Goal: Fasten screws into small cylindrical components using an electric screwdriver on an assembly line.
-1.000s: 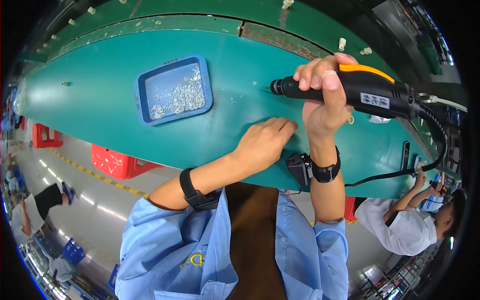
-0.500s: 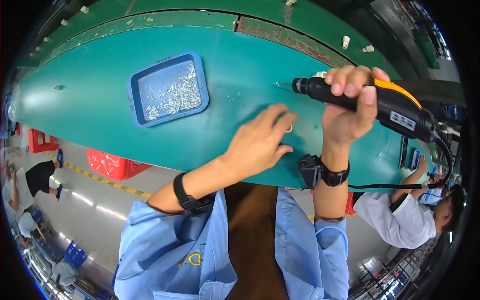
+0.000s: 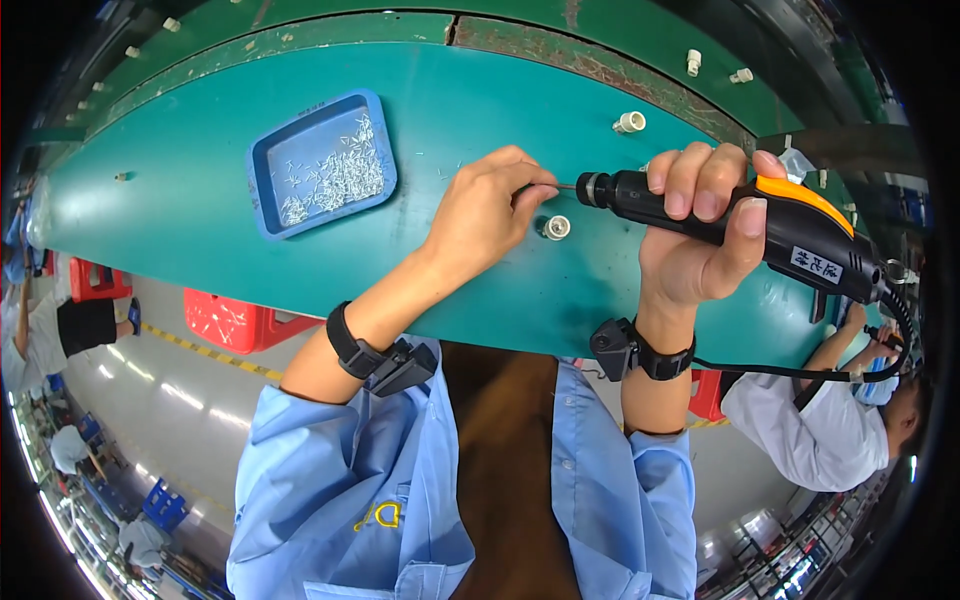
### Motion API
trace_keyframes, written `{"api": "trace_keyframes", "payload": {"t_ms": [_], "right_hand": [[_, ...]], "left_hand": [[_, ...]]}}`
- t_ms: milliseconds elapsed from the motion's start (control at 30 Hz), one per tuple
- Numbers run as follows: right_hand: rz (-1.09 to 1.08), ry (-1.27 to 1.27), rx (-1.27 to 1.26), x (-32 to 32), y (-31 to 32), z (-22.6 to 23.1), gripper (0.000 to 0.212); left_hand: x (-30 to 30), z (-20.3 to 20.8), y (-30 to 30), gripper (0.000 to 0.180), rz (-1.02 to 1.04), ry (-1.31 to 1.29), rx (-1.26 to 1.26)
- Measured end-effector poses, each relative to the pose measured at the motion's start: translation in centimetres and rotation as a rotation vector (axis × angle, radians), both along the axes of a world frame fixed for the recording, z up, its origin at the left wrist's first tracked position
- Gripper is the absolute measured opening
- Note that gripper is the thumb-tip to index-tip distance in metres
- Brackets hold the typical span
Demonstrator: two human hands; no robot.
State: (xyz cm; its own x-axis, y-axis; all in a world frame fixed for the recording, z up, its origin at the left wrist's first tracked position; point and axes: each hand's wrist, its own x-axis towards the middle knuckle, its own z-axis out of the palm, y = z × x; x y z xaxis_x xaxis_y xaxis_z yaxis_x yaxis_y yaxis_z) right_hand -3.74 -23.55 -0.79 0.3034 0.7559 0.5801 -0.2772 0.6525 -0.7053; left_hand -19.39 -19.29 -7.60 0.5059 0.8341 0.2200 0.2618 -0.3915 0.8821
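My right hand (image 3: 705, 225) is wrapped round a black electric screwdriver (image 3: 690, 207) with an orange lever, held level with its thin bit (image 3: 567, 187) aimed left. At the tip of that bit, my left hand (image 3: 488, 205) has thumb and fingertips pinched together; what lies between them is hidden. Just below the bit a small white cylindrical fitting (image 3: 557, 228) stands on the green table, its open end up. A similar white fitting (image 3: 629, 122) lies farther back.
To the left sits a blue tray (image 3: 262, 190) holding many small silvery pins or screws (image 3: 345, 178). More white fittings (image 3: 693, 63) are on the green ledge behind the table (image 3: 180, 220). A black cable (image 3: 800, 375) runs at right, near another person (image 3: 810, 425). Red stools (image 3: 225, 322) stand beyond the near edge.
My left hand has risen from the table and closed its fingertips at the bit, uncovering the white fitting beneath. The screwdriver has shifted slightly down; earlier a small silvery piece showed at its tip.
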Motion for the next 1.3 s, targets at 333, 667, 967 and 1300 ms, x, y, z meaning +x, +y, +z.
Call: {"api": "trace_keyframes", "payload": {"t_ms": [333, 667, 967, 1300], "right_hand": [[0.027, 0.042, 0.108, 1.7, -0.9, 0.8, 0.039], [0.11, -0.024, 0.096, 0.7, -0.3, 0.8, 0.039], [0.166, -0.03, 0.098, 0.2, -0.2, 1.1, 0.039], [0.214, -0.087, 0.115, 0.0, 0.0, 0.6, 0.038]], "left_hand": [[-0.3, -1.3, -0.1, 0.009, 0.072, -0.004, 0.123], [-0.3, -1.6, 0.5, 0.017, 0.143, -0.035, 0.296], [-0.6, -1.5, 0.7, 0.026, 0.133, -0.068, 0.354], [-0.6, -1.2, 0.4, 0.025, 0.12, -0.088, 0.34]]}}
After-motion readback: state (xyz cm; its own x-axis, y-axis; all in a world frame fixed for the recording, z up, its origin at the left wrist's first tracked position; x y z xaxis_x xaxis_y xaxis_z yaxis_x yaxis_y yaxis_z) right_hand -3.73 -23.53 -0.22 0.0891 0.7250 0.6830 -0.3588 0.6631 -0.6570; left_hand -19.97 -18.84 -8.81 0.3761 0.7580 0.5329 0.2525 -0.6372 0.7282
